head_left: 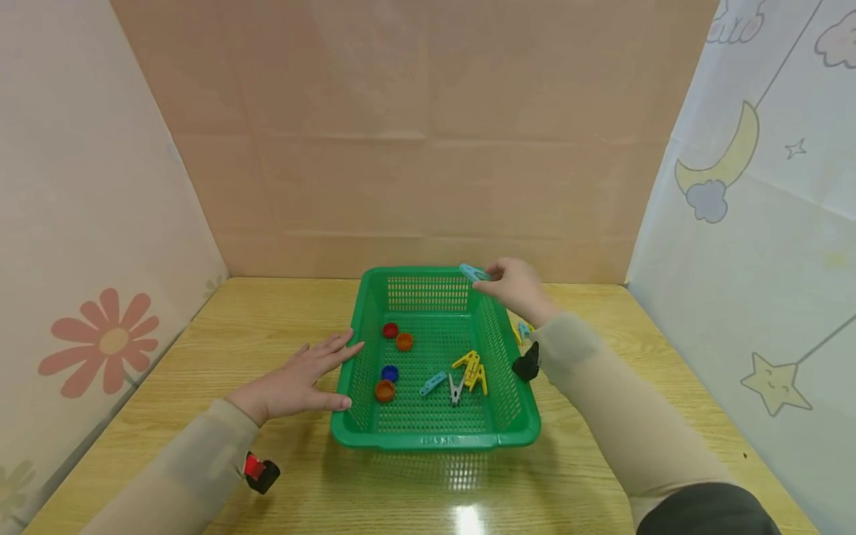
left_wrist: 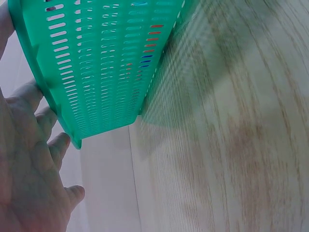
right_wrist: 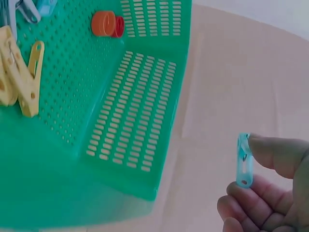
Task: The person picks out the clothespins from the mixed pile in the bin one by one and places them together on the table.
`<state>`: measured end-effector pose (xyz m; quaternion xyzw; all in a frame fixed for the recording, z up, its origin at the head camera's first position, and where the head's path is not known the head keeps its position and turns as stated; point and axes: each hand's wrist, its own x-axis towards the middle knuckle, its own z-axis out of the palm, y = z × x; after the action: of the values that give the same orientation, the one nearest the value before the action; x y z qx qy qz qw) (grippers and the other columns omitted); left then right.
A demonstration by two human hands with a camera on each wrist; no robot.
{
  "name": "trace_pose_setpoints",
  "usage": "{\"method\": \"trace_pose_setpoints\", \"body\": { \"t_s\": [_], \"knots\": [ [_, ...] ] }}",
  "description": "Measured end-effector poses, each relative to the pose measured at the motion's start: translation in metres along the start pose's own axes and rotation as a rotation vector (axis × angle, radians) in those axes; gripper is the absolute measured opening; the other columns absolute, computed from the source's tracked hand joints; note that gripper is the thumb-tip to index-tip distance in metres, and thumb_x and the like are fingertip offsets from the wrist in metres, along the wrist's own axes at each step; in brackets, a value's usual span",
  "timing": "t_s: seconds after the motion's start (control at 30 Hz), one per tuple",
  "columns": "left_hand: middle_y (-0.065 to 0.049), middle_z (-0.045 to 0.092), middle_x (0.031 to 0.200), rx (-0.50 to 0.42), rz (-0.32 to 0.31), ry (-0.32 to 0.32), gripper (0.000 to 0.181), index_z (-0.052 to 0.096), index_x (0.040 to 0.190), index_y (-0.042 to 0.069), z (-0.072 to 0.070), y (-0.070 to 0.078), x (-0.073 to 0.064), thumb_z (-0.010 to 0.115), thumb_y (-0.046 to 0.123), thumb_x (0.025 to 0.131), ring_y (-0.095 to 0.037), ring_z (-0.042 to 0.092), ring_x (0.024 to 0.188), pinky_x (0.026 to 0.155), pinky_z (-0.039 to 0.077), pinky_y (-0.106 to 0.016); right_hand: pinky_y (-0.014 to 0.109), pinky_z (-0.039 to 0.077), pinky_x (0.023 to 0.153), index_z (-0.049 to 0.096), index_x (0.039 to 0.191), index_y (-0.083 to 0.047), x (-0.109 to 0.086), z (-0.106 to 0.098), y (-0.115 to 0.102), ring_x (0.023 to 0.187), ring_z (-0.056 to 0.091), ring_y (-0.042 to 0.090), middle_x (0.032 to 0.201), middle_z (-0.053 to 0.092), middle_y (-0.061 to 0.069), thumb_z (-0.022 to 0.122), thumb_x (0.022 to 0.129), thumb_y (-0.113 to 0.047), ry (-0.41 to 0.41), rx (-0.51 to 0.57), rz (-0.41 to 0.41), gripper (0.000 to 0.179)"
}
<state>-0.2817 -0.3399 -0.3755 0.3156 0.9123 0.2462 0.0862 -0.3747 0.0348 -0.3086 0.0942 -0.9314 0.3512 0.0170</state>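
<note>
A green plastic basket (head_left: 428,440) stands on the wooden table. Straight fingers of my left hand (head_left: 301,383) rest against its left rim, also visible in the left wrist view. Above the basket's far right corner, my right hand (head_left: 521,286) pinches a light blue clothespin (head_left: 473,273) between thumb and fingers. In the right wrist view that clothespin (right_wrist: 245,162) hangs beside the basket's outer wall. Inside the basket lie several yellow clothespins (head_left: 472,367), a grey clothespin (head_left: 456,391) and another blue clothespin (head_left: 433,383).
On the basket's left side sit two orange caps (head_left: 384,391), a red cap (head_left: 390,330) and a blue cap (head_left: 390,373). Beyond the right wall, partly hidden by my arm, more clothespins (head_left: 524,331) lie on the table. A brown backdrop (head_left: 428,148) closes the far side.
</note>
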Motion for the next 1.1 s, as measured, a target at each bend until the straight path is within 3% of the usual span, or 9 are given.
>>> {"method": "trace_pose_setpoints", "body": {
  "t_s": [0.33, 0.63, 0.8, 1.0, 1.1],
  "knots": [
    [-0.008, 0.008, 0.161, 0.007, 0.005, 0.006, 0.086, 0.023, 0.155, 0.02, 0.001, 0.0, 0.0, 0.065, 0.053, 0.086, -0.039, 0.006, 0.145, 0.107, 0.0, -0.069, 0.044, 0.048, 0.078, 0.06, 0.117, 0.0, -0.015, -0.023, 0.036, 0.095, 0.056, 0.032, 0.113, 0.06, 0.018, 0.063, 0.093, -0.033, 0.135, 0.017, 0.047, 0.041],
    [-0.009, 0.008, 0.161, 0.002, 0.0, 0.002, 0.086, 0.023, 0.155, 0.02, 0.0, 0.0, 0.0, 0.065, 0.051, 0.087, -0.039, 0.005, 0.145, 0.107, -0.001, -0.069, 0.047, 0.051, 0.073, 0.058, 0.116, 0.005, -0.04, -0.021, 0.068, 0.093, 0.058, 0.036, 0.115, 0.058, 0.024, 0.059, 0.094, -0.033, 0.236, -0.004, 0.145, 0.044],
    [-0.008, 0.008, 0.161, 0.004, 0.002, 0.007, 0.086, 0.023, 0.155, 0.019, 0.0, 0.001, -0.001, 0.067, 0.048, 0.086, -0.039, 0.005, 0.145, 0.107, 0.0, -0.07, 0.049, 0.051, 0.078, 0.056, 0.12, 0.009, -0.048, -0.007, 0.083, 0.098, 0.059, 0.039, 0.12, 0.058, 0.028, 0.058, 0.094, -0.033, 0.186, -0.01, 0.205, 0.049],
    [-0.009, 0.008, 0.161, -0.003, 0.004, 0.01, 0.086, 0.024, 0.155, 0.019, 0.001, 0.0, -0.001, 0.067, 0.048, 0.087, -0.04, 0.006, 0.145, 0.107, 0.0, -0.07, 0.034, 0.042, 0.058, 0.057, 0.105, 0.003, -0.055, 0.017, 0.1, 0.071, 0.052, 0.024, 0.097, 0.059, 0.017, 0.06, 0.092, -0.031, 0.107, -0.041, 0.271, 0.036],
    [-0.01, 0.009, 0.161, -0.011, 0.005, 0.007, 0.085, 0.024, 0.155, 0.02, 0.001, 0.0, -0.001, 0.067, 0.048, 0.087, -0.041, 0.006, 0.145, 0.107, 0.0, -0.07, 0.034, 0.043, 0.058, 0.057, 0.102, 0.002, -0.057, 0.028, 0.106, 0.073, 0.052, 0.025, 0.104, 0.059, 0.019, 0.063, 0.09, -0.029, 0.073, -0.048, 0.288, 0.034]
  ]
}}
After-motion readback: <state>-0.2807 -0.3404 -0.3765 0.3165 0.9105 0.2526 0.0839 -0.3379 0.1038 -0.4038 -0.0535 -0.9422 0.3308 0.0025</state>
